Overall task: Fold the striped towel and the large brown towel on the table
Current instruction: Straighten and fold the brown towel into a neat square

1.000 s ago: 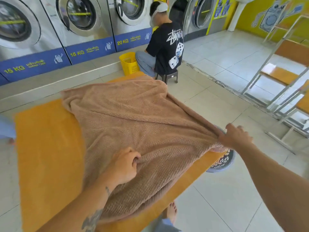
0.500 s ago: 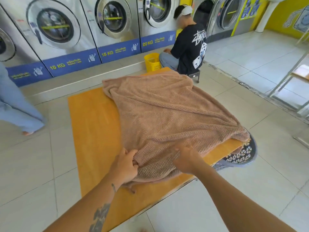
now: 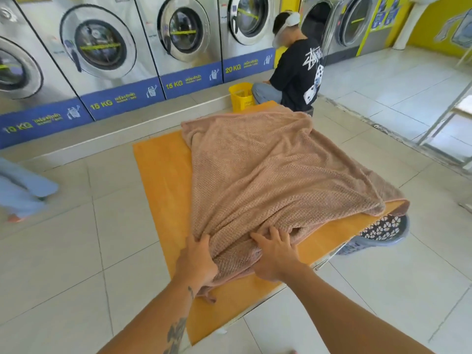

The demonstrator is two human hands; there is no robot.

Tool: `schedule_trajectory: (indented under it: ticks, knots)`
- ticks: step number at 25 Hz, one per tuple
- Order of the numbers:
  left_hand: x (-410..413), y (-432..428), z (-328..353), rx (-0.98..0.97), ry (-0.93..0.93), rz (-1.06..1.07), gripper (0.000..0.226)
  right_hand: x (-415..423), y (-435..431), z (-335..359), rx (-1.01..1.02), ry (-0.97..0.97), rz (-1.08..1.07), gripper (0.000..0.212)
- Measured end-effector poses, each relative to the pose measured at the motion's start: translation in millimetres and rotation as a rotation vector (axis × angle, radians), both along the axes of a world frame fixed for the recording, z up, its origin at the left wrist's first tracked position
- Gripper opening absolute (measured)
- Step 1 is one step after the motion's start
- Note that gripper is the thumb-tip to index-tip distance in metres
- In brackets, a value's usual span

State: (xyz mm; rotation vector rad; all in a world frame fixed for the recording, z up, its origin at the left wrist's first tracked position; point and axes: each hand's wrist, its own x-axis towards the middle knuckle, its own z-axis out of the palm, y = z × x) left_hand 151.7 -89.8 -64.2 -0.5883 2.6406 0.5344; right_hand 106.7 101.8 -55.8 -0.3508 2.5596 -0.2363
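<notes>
In the head view, a large brown waffle-textured towel is lying spread over the orange-topped bench, rumpled and covering most of its right side from the far edge to the near one. 1 corner of it is drooping off the bench's right edge, just above a grey-blue plastic laundry basket with a cut-out pattern that is standing on the pale tiled floor. At the near edge the 2 hands are working close together on the bunched hem. The left hand is gripping a gathered fold of the towel, with the thumb lying on top. The right hand is pressing down on the cloth just beside it, its fingers spread and fairly straight. Beyond the bench, a person in a black printed T-shirt is sitting beside a small yellow plastic basket, facing a row of steel front-loading washing machines.
</notes>
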Motion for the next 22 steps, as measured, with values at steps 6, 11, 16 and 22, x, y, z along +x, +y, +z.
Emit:
schedule_trajectory:
  ticks: [6, 11, 16, 22]
  knots:
    - [26, -84, -6, 0.063, 0.056, -0.119, 0.071, 44, -82, 1, 0.032, 0.073, -0.154, 0.071]
    - [47, -147, -6, 0.174, 0.039, -0.217, 0.065, 68, -136, 15, 0.027, -0.019, -0.268, 0.062]
    - [17, -180, 7, 0.225, 0.121, -0.324, 0.035, 53, -182, 36, -0.142, 0.053, -0.352, 0.061]
    - [-57, -210, 54, 0.276, 0.226, -0.346, 0.030, 5, -217, 47, -0.307, 0.025, -0.369, 0.065]
